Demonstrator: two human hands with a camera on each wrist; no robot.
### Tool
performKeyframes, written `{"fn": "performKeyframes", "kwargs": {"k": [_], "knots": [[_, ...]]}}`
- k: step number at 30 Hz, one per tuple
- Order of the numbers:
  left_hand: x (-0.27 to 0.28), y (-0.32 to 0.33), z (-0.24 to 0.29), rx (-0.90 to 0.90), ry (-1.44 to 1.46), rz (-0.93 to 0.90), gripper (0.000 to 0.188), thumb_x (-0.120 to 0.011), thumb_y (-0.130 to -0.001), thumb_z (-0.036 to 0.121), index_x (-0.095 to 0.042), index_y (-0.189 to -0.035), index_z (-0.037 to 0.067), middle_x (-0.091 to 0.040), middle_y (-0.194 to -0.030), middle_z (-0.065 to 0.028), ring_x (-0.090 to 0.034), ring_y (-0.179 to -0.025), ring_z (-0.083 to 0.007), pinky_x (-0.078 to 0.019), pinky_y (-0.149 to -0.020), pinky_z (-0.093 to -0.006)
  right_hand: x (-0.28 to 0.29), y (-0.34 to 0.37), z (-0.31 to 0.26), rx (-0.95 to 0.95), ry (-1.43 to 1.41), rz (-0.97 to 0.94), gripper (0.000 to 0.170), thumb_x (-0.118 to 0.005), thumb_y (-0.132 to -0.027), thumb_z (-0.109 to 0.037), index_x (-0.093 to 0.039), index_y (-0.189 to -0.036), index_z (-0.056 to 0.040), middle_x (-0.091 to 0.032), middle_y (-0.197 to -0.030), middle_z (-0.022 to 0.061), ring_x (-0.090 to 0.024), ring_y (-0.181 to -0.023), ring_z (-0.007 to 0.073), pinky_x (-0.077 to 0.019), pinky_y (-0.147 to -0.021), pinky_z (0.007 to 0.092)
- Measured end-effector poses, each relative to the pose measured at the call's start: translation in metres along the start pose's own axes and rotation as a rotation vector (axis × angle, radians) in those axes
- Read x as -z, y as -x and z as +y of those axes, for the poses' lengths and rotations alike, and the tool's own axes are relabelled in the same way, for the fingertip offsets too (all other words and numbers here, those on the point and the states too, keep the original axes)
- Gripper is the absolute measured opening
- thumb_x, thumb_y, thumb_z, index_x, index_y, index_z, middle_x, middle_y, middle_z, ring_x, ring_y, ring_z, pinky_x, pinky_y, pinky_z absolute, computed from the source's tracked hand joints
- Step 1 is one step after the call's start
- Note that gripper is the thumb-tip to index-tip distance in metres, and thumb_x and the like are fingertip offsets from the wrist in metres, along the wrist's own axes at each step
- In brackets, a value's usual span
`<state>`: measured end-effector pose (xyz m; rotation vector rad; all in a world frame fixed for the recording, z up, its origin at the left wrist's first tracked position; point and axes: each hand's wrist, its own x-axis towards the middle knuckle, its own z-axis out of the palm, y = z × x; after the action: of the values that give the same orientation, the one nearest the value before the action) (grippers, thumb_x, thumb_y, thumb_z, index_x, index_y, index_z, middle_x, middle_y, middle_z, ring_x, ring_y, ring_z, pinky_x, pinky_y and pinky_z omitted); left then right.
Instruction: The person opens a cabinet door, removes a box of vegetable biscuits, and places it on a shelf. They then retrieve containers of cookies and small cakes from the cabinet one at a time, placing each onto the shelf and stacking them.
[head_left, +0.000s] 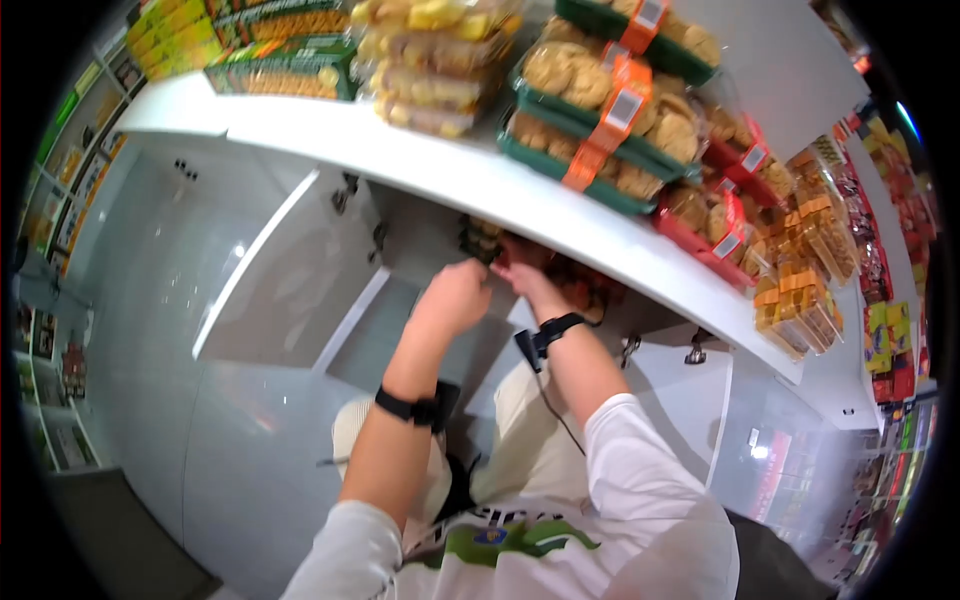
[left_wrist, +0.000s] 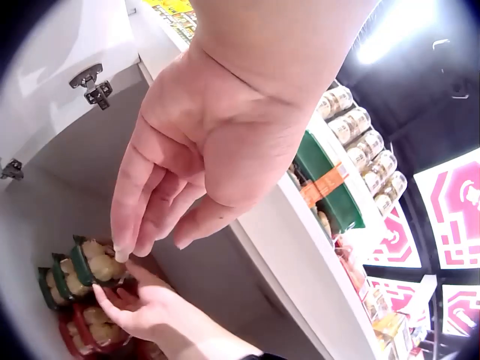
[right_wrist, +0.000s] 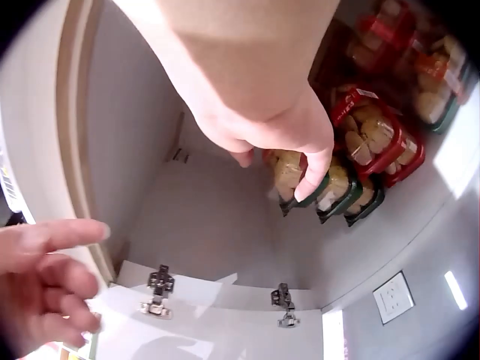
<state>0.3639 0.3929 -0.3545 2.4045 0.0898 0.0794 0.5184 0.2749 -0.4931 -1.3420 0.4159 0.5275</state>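
Note:
Inside the low cabinet, green-tray packs of cookies (left_wrist: 97,266) form a stack beside red-tray packs (right_wrist: 367,135). My right hand (right_wrist: 277,131) reaches down to the uppermost green-tray pack (right_wrist: 288,176), with thumb and fingers on either side of its end. The left wrist view shows the same right hand (left_wrist: 146,311) at that pack's edge. My left hand (left_wrist: 206,142) hangs close by with its fingers loosely bent and nothing in them. From above, the left hand (head_left: 458,298) is just left of the right hand (head_left: 522,268), and both partly hide the stack.
A white shelf edge (head_left: 400,160) juts out over my hands, loaded with cookie packs (head_left: 600,110) and bagged snacks (head_left: 430,70). Cabinet doors stand swung out at left (head_left: 270,270) and right (head_left: 680,400), with metal hinges (right_wrist: 159,289). A wall socket (right_wrist: 393,297) is nearby.

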Motion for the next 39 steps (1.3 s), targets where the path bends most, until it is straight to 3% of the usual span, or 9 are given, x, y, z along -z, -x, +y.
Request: {"fn": "performKeyframes", "kwargs": {"k": [2,4,6,8,10,26,39], "knots": [[0.004,0.006,0.006,0.100,-0.049,-0.047,0.029,-0.063,-0.082,0.015,-0.064,-0.107,0.000,-0.069,-0.091,-0.0237,-0.064,-0.091,-0.0420,-0.0521,-0.083,-0.0468,-0.010,-0.032,0.012,-0.009,0.061,0.162,0.050,-0.071,-0.084,-0.035,-0.046,-0.125,-0.0246,-0.053,-0.110,0.0054,-0.055,-0.078,0.0272,-0.0536,-0.071,0.0496],[0.010,0.011,0.010,0.113,-0.047,-0.049,0.032,-0.065,-0.082,0.016,-0.063,-0.109,-0.002,-0.069,-0.090,-0.0236,-0.065,-0.090,-0.0413,-0.0525,-0.081,-0.0463,-0.011,-0.070,0.040,-0.088,-0.079,0.076,0.060,-0.063,-0.088,-0.047,-0.036,-0.139,-0.0286,-0.041,-0.134,0.0046,-0.050,-0.108,0.0336,-0.0462,-0.088,0.0588],[0.019,0.015,0.014,0.087,-0.049,-0.053,0.033,-0.065,-0.082,0.016,-0.062,-0.109,-0.002,-0.069,-0.090,-0.0234,-0.065,-0.089,-0.0408,-0.0526,-0.080,-0.0459,-0.019,-0.052,0.032,-0.209,-0.324,-0.037,0.066,-0.054,-0.091,-0.057,-0.028,-0.147,-0.0320,-0.027,-0.149,0.0018,-0.029,-0.134,0.0337,-0.0353,-0.100,0.0630],[0.026,0.019,0.017,0.054,-0.042,-0.072,0.034,-0.066,-0.082,0.016,-0.062,-0.110,-0.003,-0.069,-0.089,-0.0233,-0.065,-0.088,-0.0404,-0.0527,-0.078,-0.0454,-0.029,-0.048,0.032,-0.277,-0.466,-0.039,0.066,-0.050,-0.093,-0.059,-0.026,-0.149,-0.0330,-0.021,-0.153,0.0010,-0.016,-0.142,0.0322,-0.0325,-0.102,0.0646],[0.032,0.020,0.017,0.079,-0.007,-0.059,0.035,-0.066,-0.082,0.016,-0.061,-0.111,-0.003,-0.069,-0.086,-0.0224,-0.065,-0.086,-0.0402,-0.0526,-0.076,-0.0446,-0.039,-0.062,0.039,-0.318,-0.458,0.023,0.064,-0.046,-0.095,-0.060,-0.027,-0.148,-0.0302,-0.025,-0.152,0.0027,-0.023,-0.140,0.0303,-0.0335,-0.103,0.0629],[0.035,0.012,0.009,0.163,-0.077,-0.195,0.039,-0.066,-0.085,0.019,-0.058,-0.117,-0.002,-0.070,-0.086,-0.0186,-0.067,-0.088,-0.0384,-0.0526,-0.078,-0.0452,-0.023,-0.067,0.028,-0.212,-0.562,0.041,0.063,-0.045,-0.095,-0.059,-0.028,-0.148,-0.0290,-0.027,-0.150,0.0036,-0.025,-0.139,0.0294,-0.0337,-0.103,0.0616],[0.029,0.019,0.007,0.127,-0.045,-0.126,0.039,-0.068,-0.082,0.019,-0.060,-0.112,-0.004,-0.069,-0.082,-0.0195,-0.066,-0.081,-0.0396,-0.0522,-0.071,-0.0442,-0.031,-0.084,0.030,-0.160,-0.599,0.001,0.062,-0.045,-0.095,-0.058,-0.028,-0.147,-0.0280,-0.029,-0.150,0.0043,-0.026,-0.139,0.0288,-0.0338,-0.104,0.0607]]}}
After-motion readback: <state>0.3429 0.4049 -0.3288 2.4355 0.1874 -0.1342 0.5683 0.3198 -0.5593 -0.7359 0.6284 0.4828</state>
